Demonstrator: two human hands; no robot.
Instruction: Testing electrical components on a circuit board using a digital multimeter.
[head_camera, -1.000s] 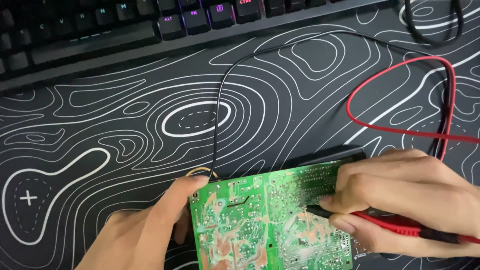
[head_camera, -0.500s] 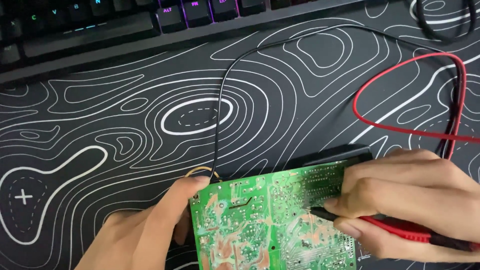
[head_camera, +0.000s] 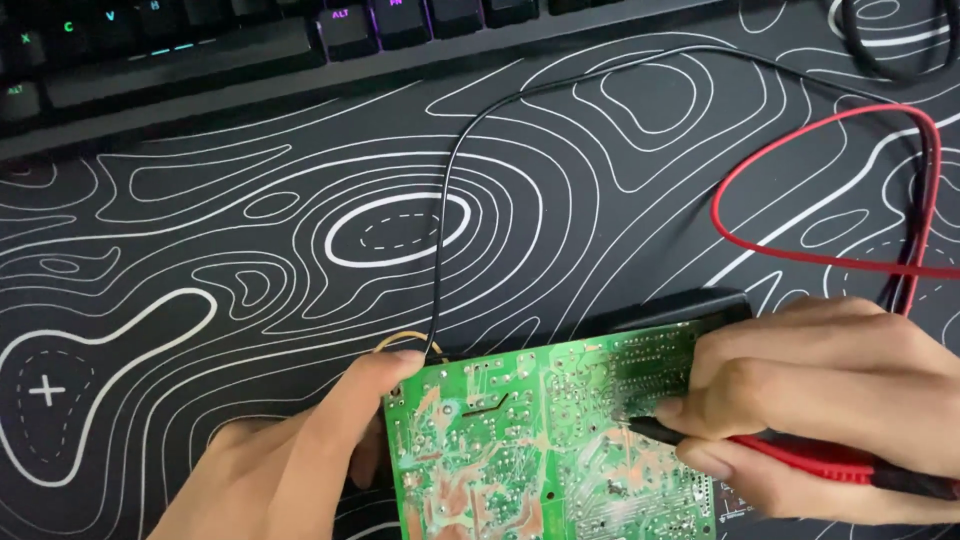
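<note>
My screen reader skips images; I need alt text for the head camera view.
A right hand presses a red probe onto a green circuit board steadied by the left hand, on a black contour-patterned desk mat below a keyboard.

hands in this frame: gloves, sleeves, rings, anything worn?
Both are bare. The left hand shows no glove, ring or sleeve up to the frame's bottom edge. The right hand is likewise ungloved, with no ring, watch or cuff in view; short plain nails show on the fingers. Wrists are cut off by the frame.
</note>
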